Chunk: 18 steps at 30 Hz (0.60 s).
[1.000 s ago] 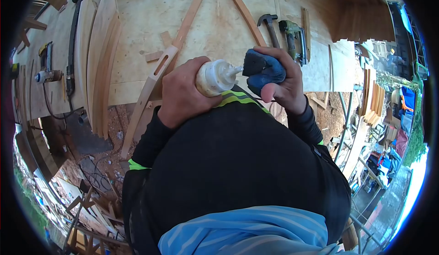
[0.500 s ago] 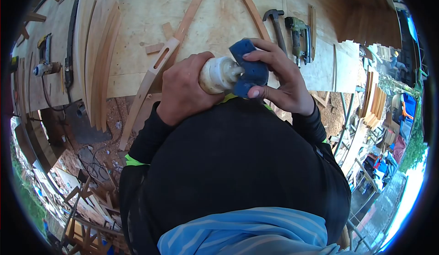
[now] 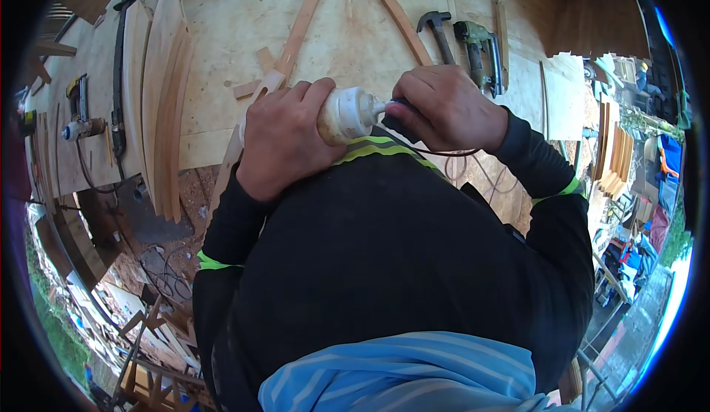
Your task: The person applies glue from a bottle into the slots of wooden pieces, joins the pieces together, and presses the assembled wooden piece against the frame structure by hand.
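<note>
My left hand [image 3: 285, 134] is wrapped round a whitish, stained squeeze bottle [image 3: 347, 115], which lies on its side with its nozzle pointing right. Closed at the nozzle tip is my right hand [image 3: 451, 109]. A small bit of a dark blue, sponge-like piece [image 3: 400, 121] shows under its fingers; the rest is hidden in the grip. Behind my left hand, partly covered, a slotted wooden piece [image 3: 268, 84] leans at the bench edge.
On the plywood bench [image 3: 355, 35] lie a claw hammer [image 3: 438, 33], a green nail gun [image 3: 477, 49], thin wooden strips [image 3: 400, 20] and small offcuts. Curved boards [image 3: 164, 94] stand at the left, near a long bar clamp [image 3: 118, 79]. Cables and sawdust cover the ground.
My right hand has turned over and closed round the blue piece at the nozzle, hiding most of it. The bottle has shifted slightly left with my left hand.
</note>
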Each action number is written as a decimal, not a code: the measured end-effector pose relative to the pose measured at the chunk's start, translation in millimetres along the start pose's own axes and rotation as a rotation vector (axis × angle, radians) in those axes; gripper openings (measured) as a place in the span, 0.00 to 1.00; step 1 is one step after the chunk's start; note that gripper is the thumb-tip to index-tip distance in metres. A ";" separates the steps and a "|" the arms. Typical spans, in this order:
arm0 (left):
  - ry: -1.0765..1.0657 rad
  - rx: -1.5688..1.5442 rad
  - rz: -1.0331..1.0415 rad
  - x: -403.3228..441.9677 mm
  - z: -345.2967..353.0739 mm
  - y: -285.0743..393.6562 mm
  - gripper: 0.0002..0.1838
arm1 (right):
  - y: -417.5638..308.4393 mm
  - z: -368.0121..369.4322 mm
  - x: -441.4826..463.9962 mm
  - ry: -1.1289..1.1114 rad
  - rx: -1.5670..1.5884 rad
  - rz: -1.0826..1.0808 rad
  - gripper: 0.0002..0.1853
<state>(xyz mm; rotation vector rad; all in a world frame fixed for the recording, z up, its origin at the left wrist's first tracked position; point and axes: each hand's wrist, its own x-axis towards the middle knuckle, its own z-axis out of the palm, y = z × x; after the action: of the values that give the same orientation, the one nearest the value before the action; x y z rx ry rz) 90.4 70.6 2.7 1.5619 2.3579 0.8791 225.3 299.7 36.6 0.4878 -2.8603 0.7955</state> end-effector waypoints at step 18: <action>0.083 -0.526 -0.100 13.7 53.4 0.4 0.35 | 26.4 26.4 -41.2 0.306 0.907 0.451 0.08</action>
<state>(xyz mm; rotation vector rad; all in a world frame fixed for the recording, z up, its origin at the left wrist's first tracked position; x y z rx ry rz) 108.9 102.8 -38.0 1.2031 1.9982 1.4154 253.8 318.4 -7.3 -0.2236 -2.1972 2.0346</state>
